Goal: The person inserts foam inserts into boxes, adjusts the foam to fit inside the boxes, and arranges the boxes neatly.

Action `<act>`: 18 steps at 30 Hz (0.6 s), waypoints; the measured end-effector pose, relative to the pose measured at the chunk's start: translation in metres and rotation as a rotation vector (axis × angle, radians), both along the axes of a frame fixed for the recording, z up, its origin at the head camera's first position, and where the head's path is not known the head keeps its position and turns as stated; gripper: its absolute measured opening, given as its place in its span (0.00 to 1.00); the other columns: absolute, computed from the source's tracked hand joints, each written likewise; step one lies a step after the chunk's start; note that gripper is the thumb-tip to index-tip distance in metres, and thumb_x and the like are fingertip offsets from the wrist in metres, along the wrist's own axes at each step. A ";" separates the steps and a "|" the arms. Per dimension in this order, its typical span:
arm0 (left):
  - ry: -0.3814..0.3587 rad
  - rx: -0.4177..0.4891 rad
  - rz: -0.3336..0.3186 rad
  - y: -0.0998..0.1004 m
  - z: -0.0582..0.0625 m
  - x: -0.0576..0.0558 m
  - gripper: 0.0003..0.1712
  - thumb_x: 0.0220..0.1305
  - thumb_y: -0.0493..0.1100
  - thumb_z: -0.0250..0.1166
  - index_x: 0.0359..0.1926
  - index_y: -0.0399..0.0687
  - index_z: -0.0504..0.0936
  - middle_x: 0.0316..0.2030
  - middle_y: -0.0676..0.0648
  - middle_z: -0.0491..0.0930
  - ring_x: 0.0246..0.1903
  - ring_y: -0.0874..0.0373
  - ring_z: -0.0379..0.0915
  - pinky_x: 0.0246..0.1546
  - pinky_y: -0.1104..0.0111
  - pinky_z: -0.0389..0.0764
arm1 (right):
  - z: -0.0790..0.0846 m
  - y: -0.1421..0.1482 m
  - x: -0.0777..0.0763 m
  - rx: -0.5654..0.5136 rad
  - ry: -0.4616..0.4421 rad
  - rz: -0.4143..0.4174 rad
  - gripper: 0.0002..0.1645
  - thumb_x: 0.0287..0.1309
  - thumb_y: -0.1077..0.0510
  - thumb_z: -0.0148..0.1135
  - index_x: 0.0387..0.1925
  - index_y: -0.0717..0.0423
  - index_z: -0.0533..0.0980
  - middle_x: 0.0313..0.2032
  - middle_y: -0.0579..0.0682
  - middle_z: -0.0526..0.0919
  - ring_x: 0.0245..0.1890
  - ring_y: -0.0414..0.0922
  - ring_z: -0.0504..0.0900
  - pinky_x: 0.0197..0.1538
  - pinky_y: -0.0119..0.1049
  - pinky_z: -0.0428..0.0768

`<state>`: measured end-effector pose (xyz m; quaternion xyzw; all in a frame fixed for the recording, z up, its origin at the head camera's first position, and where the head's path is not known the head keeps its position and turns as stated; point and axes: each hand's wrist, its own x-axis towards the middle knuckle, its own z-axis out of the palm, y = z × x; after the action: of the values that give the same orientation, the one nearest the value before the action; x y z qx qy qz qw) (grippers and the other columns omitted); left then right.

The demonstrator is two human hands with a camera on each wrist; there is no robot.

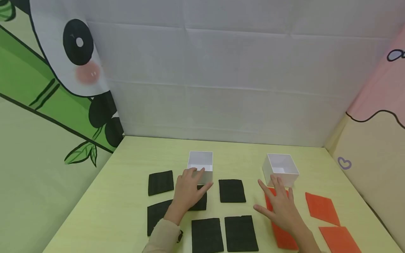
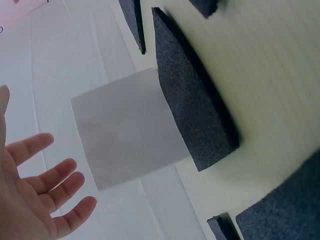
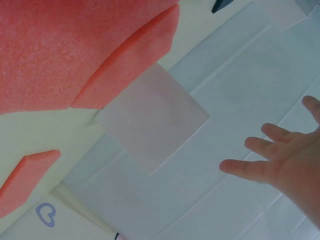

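Note:
My left hand (image 1: pixel 188 189) hovers with fingers spread in front of the left white open-topped box (image 1: pixel 202 160), overlapping its front in the head view. Nothing is in its grasp; the left wrist view shows bare fingers (image 2: pixel 65 185) apart from the box wall. Just below that hand lies a black foam square (image 1: pixel 199 203), partly hidden by it. My right hand (image 1: pixel 281 209), also spread and holding nothing, is over orange foam pieces (image 1: pixel 282 237) near the right white box (image 1: pixel 283 168). In the right wrist view its fingers (image 3: pixel 247 167) stand clear of that box.
Several more black foam squares lie around the left box, such as one at the left (image 1: pixel 160 182) and one between the boxes (image 1: pixel 232 190). Two orange squares (image 1: pixel 322 208) lie at the right. A white sheet (image 1: pixel 221 84) hangs behind the pale table (image 1: pixel 104 196).

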<state>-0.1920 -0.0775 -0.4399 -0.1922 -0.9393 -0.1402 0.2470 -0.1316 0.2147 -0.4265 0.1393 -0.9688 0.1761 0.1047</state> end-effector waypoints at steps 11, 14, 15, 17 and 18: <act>-0.054 0.204 0.027 -0.011 -0.005 -0.011 0.27 0.54 0.56 0.62 0.49 0.42 0.78 0.37 0.41 0.72 0.34 0.50 0.68 0.31 0.60 0.70 | -0.002 0.003 0.004 -0.011 -0.001 0.008 0.45 0.45 0.37 0.62 0.64 0.49 0.60 0.64 0.64 0.48 0.63 0.64 0.41 0.54 0.67 0.38; -0.072 0.248 0.036 -0.013 -0.003 -0.014 0.26 0.54 0.54 0.63 0.48 0.40 0.78 0.36 0.41 0.71 0.33 0.51 0.67 0.30 0.61 0.70 | -0.001 0.003 0.005 -0.015 -0.018 0.002 0.45 0.45 0.38 0.62 0.63 0.50 0.61 0.64 0.63 0.48 0.63 0.64 0.41 0.54 0.67 0.37; -0.075 0.256 0.041 -0.014 -0.003 -0.015 0.26 0.54 0.54 0.63 0.48 0.40 0.79 0.36 0.41 0.71 0.33 0.51 0.67 0.30 0.61 0.70 | -0.002 0.003 0.005 -0.019 -0.024 0.001 0.45 0.45 0.38 0.62 0.63 0.50 0.61 0.64 0.64 0.48 0.63 0.64 0.41 0.53 0.67 0.37; -0.082 0.266 0.051 -0.016 -0.003 -0.018 0.26 0.54 0.53 0.63 0.48 0.40 0.78 0.36 0.40 0.70 0.33 0.50 0.67 0.29 0.60 0.71 | -0.002 0.003 0.005 -0.024 -0.031 -0.002 0.44 0.46 0.39 0.63 0.63 0.51 0.61 0.64 0.64 0.48 0.63 0.64 0.41 0.53 0.68 0.37; -0.090 0.267 0.059 -0.017 -0.004 -0.019 0.26 0.54 0.53 0.63 0.48 0.40 0.78 0.36 0.40 0.71 0.33 0.50 0.67 0.30 0.60 0.71 | -0.002 0.003 0.005 -0.027 -0.035 -0.003 0.44 0.46 0.40 0.63 0.63 0.51 0.61 0.64 0.64 0.48 0.63 0.64 0.41 0.53 0.68 0.37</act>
<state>-0.2109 -0.0944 -0.4439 -0.1236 -0.9277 -0.2651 0.2322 -0.1270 0.2178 -0.4286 0.1332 -0.9683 0.1914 0.0899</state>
